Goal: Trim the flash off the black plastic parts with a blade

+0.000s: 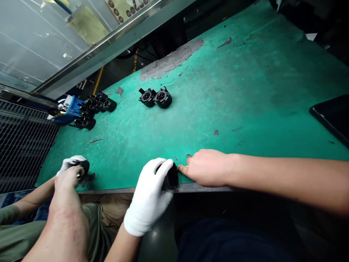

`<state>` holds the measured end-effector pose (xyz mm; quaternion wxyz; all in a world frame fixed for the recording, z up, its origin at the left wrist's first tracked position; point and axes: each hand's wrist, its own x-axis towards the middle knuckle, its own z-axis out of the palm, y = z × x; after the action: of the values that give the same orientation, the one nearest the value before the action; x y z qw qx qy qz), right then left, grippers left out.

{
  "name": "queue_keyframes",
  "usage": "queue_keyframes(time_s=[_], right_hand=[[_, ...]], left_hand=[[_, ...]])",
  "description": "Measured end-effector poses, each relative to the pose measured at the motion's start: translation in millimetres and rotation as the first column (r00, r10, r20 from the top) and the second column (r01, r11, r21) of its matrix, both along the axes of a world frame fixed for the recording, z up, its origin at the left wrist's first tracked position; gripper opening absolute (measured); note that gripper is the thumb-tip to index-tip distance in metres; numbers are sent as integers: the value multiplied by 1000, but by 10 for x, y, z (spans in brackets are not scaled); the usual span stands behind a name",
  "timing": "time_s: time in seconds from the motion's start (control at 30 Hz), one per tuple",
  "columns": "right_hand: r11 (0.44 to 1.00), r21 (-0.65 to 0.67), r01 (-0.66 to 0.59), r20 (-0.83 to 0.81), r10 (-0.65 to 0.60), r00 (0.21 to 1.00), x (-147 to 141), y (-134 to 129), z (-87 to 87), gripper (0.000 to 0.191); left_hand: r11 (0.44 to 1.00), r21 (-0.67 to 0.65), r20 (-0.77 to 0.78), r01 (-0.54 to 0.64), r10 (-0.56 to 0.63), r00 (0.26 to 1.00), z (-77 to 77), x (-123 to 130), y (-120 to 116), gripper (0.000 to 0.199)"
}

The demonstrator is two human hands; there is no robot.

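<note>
My left hand (151,196), in a white glove, is closed around a black cylindrical part (171,177) at the front edge of the green table. The part is tipped on its side, its dark round end turned to the right. Bare, my right hand (207,168) lies low over the table just right of that part. Its index fingertip points at the part's rim, close to or touching it; the other fingers are curled in. A tiny pale spot shows between the fingers, too small to name.
Two black round parts (158,97) stand mid-table on the green surface (245,102). Further left are several more black parts (99,102) beside a blue bin (71,109). A co-worker's hands (72,171) hold a black part at the left. A dark flat object (334,116) lies at the right.
</note>
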<state>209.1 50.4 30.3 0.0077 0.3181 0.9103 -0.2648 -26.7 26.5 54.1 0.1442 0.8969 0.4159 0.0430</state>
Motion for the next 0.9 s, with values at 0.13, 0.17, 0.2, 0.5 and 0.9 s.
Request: queue_keyframes(time_s=[0.13, 0.17, 0.2, 0.5, 0.9], right_hand=[[1000, 0, -8, 3, 8, 1000, 38, 31, -66, 47], [1000, 8, 3, 5, -3, 1000, 43, 15, -75, 45], [1000, 21, 19, 6, -19, 1000, 46, -9, -79, 45], [960, 170, 224, 55, -236, 970, 26, -253, 27, 50], [972, 132, 193, -29, -191, 981, 124, -563, 160, 58]], left_hand=[[999, 33, 5, 14, -15, 1000, 4, -11, -12, 82], [999, 46, 4, 16, -16, 1000, -2, -14, -17, 82], [998, 58, -2, 21, -21, 1000, -14, -18, -23, 81], [981, 183, 57, -62, 52, 997, -69, -43, -194, 61], [998, -53, -304, 20, -35, 952, 353, -64, -163, 92]])
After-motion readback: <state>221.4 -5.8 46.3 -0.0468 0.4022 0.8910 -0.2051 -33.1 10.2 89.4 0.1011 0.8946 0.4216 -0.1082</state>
